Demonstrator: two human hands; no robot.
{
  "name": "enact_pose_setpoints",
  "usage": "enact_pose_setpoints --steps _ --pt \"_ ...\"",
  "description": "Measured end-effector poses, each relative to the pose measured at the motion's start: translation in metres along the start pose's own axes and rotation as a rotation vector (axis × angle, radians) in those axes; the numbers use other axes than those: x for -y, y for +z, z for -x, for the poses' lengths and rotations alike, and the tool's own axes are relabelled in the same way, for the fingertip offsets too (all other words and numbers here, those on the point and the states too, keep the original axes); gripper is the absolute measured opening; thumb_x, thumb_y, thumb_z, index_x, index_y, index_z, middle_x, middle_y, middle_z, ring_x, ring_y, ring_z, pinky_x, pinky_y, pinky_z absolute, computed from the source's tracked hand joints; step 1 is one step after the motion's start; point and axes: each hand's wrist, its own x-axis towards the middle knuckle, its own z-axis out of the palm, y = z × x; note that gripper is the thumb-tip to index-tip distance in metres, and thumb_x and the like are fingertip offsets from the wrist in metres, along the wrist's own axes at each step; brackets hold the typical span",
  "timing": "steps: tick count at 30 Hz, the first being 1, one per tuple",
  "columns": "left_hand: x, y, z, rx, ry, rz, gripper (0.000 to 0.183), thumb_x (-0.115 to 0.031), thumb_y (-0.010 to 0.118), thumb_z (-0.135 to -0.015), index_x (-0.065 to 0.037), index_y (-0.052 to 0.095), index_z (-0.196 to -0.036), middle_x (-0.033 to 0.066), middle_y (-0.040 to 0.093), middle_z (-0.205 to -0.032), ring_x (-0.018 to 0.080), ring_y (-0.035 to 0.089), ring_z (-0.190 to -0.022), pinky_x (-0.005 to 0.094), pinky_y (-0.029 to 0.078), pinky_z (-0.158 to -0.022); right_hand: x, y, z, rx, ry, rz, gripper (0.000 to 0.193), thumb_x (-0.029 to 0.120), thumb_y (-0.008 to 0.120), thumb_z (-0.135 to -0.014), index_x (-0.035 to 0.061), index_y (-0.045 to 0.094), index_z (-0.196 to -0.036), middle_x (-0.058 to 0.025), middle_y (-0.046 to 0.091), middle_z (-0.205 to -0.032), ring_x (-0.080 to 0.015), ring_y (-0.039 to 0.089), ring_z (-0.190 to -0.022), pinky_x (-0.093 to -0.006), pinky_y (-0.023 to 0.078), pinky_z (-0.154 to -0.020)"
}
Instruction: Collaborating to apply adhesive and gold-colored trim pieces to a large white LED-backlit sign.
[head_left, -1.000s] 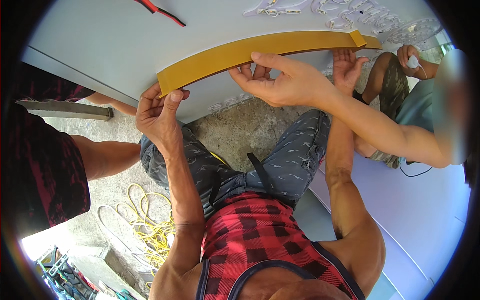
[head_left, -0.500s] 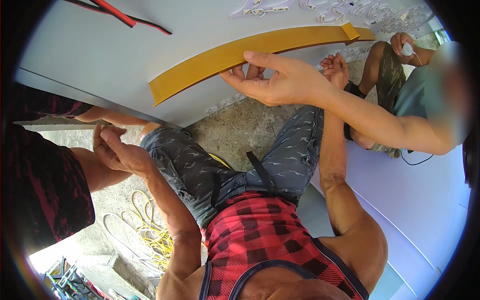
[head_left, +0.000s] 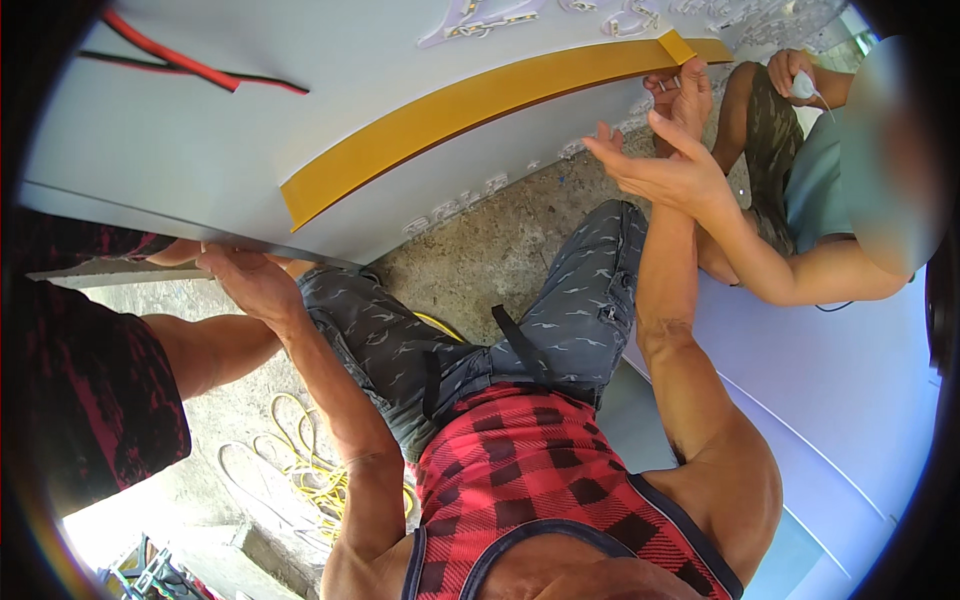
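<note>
My left hand [head_left: 250, 284] is closed on the near left edge of a large pale grey panel [head_left: 330, 135], thumb on top and the other fingers partly hidden. Across the panel runs a long gold strip [head_left: 480, 100], slightly curved in view, with a short folded gold piece [head_left: 677, 47] near its right end. My right hand [head_left: 688, 105] is up at that end, fingers bent and fingertips at the strip's lower edge; its grip is partly hidden. A co-worker's hand [head_left: 675, 175] reaches in from the right, fingers spread, crossing before my right wrist.
Red and black wires [head_left: 185, 62] lie on the panel at upper left. Clear letter shapes [head_left: 490, 18] sit along its far side. A co-worker at right holds a small white object [head_left: 803, 85]. Another person's leg [head_left: 215, 350] is at left, near yellow cord [head_left: 325, 480] on the concrete.
My left hand has come up to the panel's edge and closed there. My right hand has risen to the gold strip. The co-worker's hand has left the strip's middle, moving right.
</note>
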Motion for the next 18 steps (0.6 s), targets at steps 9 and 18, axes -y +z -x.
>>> enact_pose_setpoints --steps 9,18 --pt "0.004 0.011 -0.006 -0.14 -0.056 0.037 0.077 -0.056 0.025 -0.1 0.007 0.019 -0.144 0.0206 0.024 -0.149 0.0301 0.031 -0.134 0.0412 0.025 -0.114 -0.044 -0.037 -0.017 -0.385 -0.102 -0.103 0.029 0.029 0.043 -0.101 0.0007 0.052 -0.102 -0.0111 0.06 -0.073 -0.0267 0.06 -0.057 -0.0386 0.052 -0.054" --pt "-0.012 0.031 -0.003 -0.198 -0.088 0.034 0.074 -0.053 0.031 -0.1 0.004 0.02 -0.146 0.0203 0.021 -0.151 0.0321 0.029 -0.136 0.0438 0.025 -0.115 -0.035 -0.008 0.0 -0.45 -0.07 -0.028 0.05 0.053 0.048 -0.094 0.0044 0.053 -0.104 -0.0079 0.061 -0.078 -0.0218 0.062 -0.068 -0.0353 0.05 -0.059"
